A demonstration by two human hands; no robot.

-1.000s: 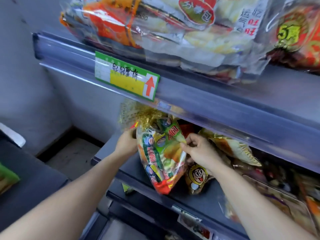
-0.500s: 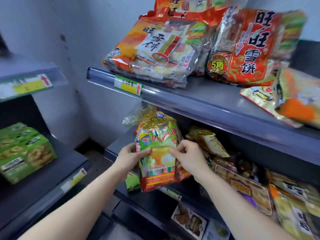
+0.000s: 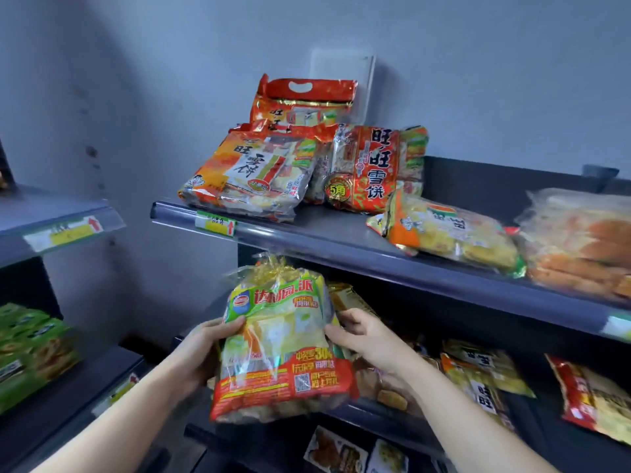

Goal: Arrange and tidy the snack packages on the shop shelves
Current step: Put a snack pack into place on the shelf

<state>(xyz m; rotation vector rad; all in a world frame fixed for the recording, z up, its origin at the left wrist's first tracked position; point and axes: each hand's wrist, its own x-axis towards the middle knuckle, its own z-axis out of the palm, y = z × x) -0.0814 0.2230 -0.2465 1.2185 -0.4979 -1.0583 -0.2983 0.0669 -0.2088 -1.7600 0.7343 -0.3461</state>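
Note:
I hold a large clear snack bag (image 3: 280, 339) with a green band on top, a red band at the bottom and a gold tie, upright in front of the middle shelf (image 3: 382, 413). My left hand (image 3: 201, 353) grips its left side and my right hand (image 3: 365, 339) grips its right side. On the top shelf (image 3: 341, 244) lie orange and red rice cracker bags (image 3: 252, 175), a red bag (image 3: 372, 169) and a yellow bag (image 3: 447, 230). Behind my right hand more packs (image 3: 485, 373) lie on the middle shelf.
A second shelf unit (image 3: 51, 220) stands at the left with green boxes (image 3: 30, 349) on its lower level. A grey wall is behind. More packs (image 3: 338, 452) sit on the bottom shelf. A clear bag of orange snacks (image 3: 580, 237) lies at the top right.
The view has lifted from the middle shelf to take in the top shelf. I turned the bag face-on and drew it out in front of the shelf, both hands now on its sides.

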